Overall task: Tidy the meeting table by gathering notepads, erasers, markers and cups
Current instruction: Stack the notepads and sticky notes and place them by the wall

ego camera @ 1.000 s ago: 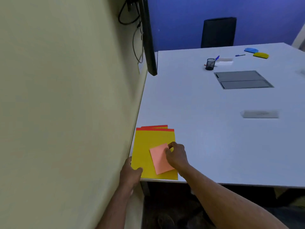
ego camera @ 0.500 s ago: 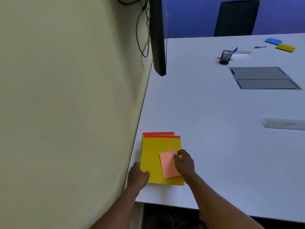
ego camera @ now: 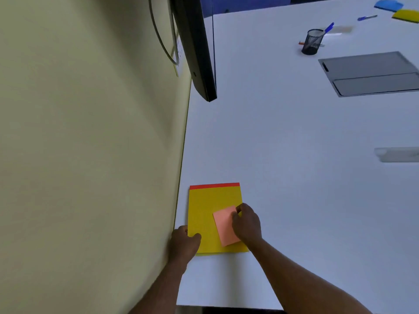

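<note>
The right hand [ego camera: 246,223] lies curled over the right edge of a small pink sticky pad [ego camera: 224,225], fingertips pinched on its far right corner, so the fingers are closed on that pad. The pink pad is a matte, soft-cornered square, turned slightly askew on top of the yellow notepad [ego camera: 210,214]. The left hand [ego camera: 184,242] presses on the near left corner of the yellow notepad, thumb on its face and fingers folded at its left edge; whether it grips or only steadies it, I cannot tell.

The yellow notepad is a flat rectangle of plain paper with a red binding strip along its far edge. It lies on the white table [ego camera: 294,155], near the table's front edge and just beside the pale cream wall [ego camera: 90,132].

The tabletop is smooth and bare-looking. Far beyond the notepad, to its right, stands a black mesh pen cup [ego camera: 313,41] with a blue pen in it. Right of the cup, a flat grey hatch panel [ego camera: 369,72] is set into the table. A dark screen edge [ego camera: 199,48] hangs off the wall above the notepad's far side.
</note>
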Demonstrator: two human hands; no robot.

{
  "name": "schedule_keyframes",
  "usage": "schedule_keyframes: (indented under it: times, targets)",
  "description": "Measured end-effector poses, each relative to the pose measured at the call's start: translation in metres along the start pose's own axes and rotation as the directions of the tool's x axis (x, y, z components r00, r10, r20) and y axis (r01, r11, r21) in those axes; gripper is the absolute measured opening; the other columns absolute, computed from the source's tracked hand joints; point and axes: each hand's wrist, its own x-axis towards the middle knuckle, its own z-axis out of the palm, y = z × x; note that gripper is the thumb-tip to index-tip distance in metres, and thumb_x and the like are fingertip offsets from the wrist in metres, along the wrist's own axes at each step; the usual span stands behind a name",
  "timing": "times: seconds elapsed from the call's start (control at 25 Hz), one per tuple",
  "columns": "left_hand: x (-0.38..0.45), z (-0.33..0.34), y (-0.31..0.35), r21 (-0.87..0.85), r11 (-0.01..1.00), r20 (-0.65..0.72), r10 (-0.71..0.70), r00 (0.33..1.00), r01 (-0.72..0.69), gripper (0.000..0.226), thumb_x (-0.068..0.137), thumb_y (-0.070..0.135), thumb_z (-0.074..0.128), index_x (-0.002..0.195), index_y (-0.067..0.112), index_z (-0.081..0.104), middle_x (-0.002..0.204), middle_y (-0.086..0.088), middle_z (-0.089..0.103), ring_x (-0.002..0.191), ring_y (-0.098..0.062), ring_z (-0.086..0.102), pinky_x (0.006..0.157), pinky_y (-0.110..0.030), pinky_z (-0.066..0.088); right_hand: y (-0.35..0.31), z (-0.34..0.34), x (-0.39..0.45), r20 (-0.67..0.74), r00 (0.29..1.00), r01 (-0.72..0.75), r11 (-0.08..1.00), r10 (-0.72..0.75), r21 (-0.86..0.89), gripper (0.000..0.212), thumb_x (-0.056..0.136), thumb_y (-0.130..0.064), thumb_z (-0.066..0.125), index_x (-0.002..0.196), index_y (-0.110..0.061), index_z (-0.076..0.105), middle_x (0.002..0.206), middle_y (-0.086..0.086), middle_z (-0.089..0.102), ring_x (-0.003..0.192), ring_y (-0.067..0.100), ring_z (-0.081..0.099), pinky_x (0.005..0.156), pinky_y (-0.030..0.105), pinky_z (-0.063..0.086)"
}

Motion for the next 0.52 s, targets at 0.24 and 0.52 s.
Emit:
schedule_keyframes:
  times: [0.24, 0.52]
  targets:
    - [0.014, 0.003, 0.001, 0.119, 0.993, 0.006, 0.015, 1.000, -0.016, 0.015, 0.077, 0.016, 0.063, 0.083, 0.002, 0.065, 0.080, -0.017, 0.068, 0.069, -0.031, 0.063, 0.057, -0.036, 0.050, 0.001, 0.010, -0.001, -0.095, 0.995, 0.017, 0.999, -0.021, -0.044, 0.010, 0.091, -0.020, 0.048, 0.094, -0.014, 0.056, 0.099, 0.005, 0.062, 0.078, 0.016, 0.048, 0.067, 0.029, 0.037]
    - [0.013, 0.008, -0.008, 0.181, 0.983, 0.025, 0.036, 0.999, -0.040, 0.020, 0.078, 0.022, 0.063, 0.089, 0.006, 0.062, 0.097, -0.016, 0.062, 0.081, -0.032, 0.062, 0.062, -0.031, 0.046, 0.005, 0.011, -0.004, -0.078, 0.997, -0.004, 0.997, -0.002, -0.079, 0.015, 0.092, -0.022, 0.048, 0.099, -0.013, 0.057, 0.099, 0.005, 0.064, 0.077, 0.016, 0.049, 0.067, 0.029, 0.038]
